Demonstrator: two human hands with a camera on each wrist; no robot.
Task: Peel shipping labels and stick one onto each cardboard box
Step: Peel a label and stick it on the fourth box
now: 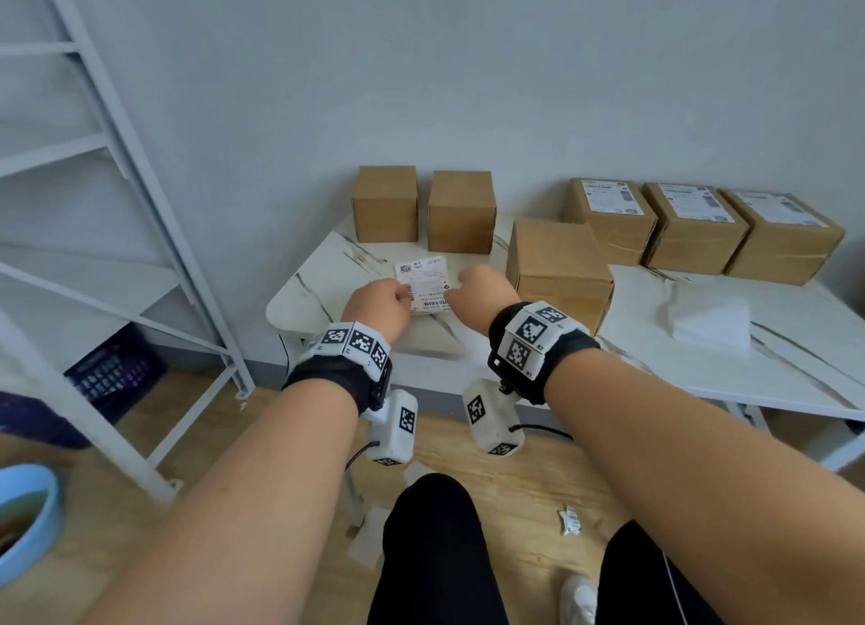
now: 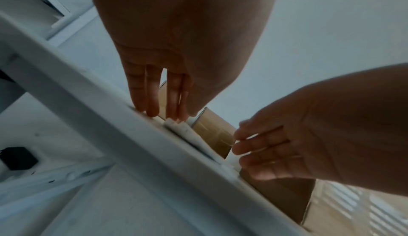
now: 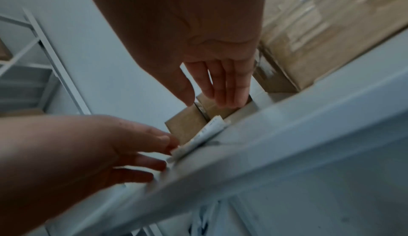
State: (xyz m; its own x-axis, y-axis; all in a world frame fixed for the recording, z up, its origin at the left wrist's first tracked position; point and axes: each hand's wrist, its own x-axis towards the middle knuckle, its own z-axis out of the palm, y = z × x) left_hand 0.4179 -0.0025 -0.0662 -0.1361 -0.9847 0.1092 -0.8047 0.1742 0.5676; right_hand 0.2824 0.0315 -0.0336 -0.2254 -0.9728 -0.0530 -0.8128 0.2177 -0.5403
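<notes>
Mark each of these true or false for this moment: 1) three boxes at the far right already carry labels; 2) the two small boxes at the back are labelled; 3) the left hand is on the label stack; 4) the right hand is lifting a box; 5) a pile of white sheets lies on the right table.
1) True: the three labelled boxes each carry a white label on top.
2) False: the two small boxes have bare tops.
3) True: the left hand has its fingertips on the label stack.
4) False: the right hand is by the stack, holding nothing.
5) True: the white sheets lie there.
</notes>
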